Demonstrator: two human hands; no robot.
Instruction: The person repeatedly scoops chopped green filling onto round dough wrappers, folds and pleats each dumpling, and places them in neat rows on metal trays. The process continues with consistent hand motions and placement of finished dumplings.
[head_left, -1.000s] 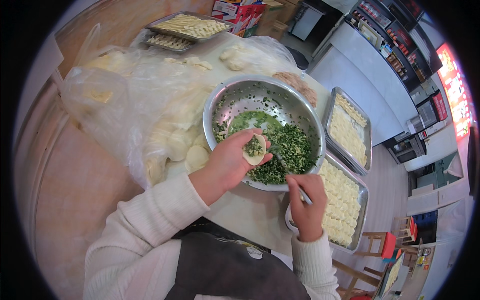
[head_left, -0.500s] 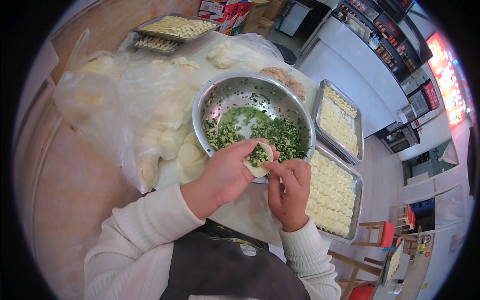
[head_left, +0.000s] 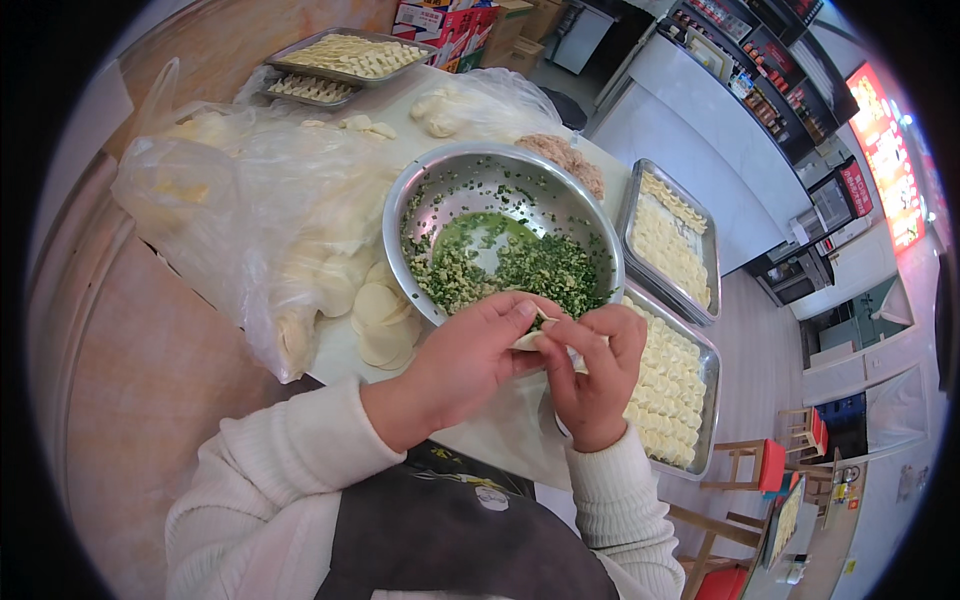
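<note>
In front of the near rim of a steel bowl (head_left: 436, 160), both my hands close around a dumpling (head_left: 528, 341). Its pale round wrapper is partly folded over chopped green filling, a little of which shows at the top. My left hand (head_left: 465, 355) cradles it, thumb on the upper edge. The fingertips of my right hand (head_left: 602, 365) pinch the wrapper's right edge. Inside the bowl lies a chopped green and yellowish filling (head_left: 560, 272), with greenish liquid in the middle. Loose dough wrappers (head_left: 382, 325) overlap on the table left of the bowl.
A tray of dumplings (head_left: 668, 395) sits right of my right hand, with stacked trays (head_left: 668, 245) beyond. Clear plastic bags (head_left: 225, 215) of wrappers cover the table's left side. Minced meat (head_left: 565, 160) lies behind the bowl. More filled trays (head_left: 355, 55) stand far left.
The wrapper lay open in my left palm with its filling showing; now it is folded up, mostly hidden between my fingers. My right hand has moved slightly up and right.
</note>
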